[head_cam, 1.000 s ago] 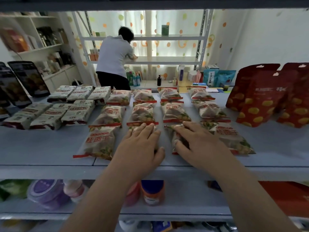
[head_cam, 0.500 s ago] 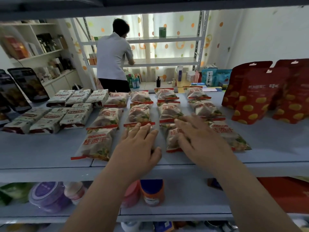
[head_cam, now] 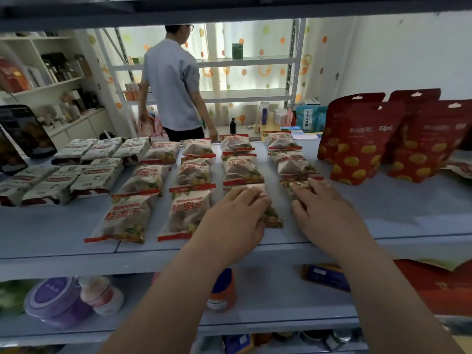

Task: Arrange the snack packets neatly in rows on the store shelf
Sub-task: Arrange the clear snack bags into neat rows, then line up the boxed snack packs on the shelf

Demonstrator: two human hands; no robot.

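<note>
Head view: left hand [head_cam: 233,221], grip spread flat, presses the third-column longan packet [head_cam: 272,218] at the shelf [head_cam: 51,226] front. Right hand [head_cam: 324,213] likewise covers the fourth-column packet [head_cam: 297,186], probably squaring both with the rows behind.

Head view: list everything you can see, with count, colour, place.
snack packets: twelve, clear with red lettering, four columns of three mid-shelf
white packets: at least six, white-green, left of them
pouches: about four, red with yellow spots, standing at right
dark pouches: two, black, far left
shelf: one, grey-blue, under all of these
tub: one, purple, left on the lower shelf
bottle: one, orange, middle of the lower shelf
person: one, grey shirt, standing in the background
left hand: flat on the front packet, third column
right hand: flat on the front packet, fourth column
</note>
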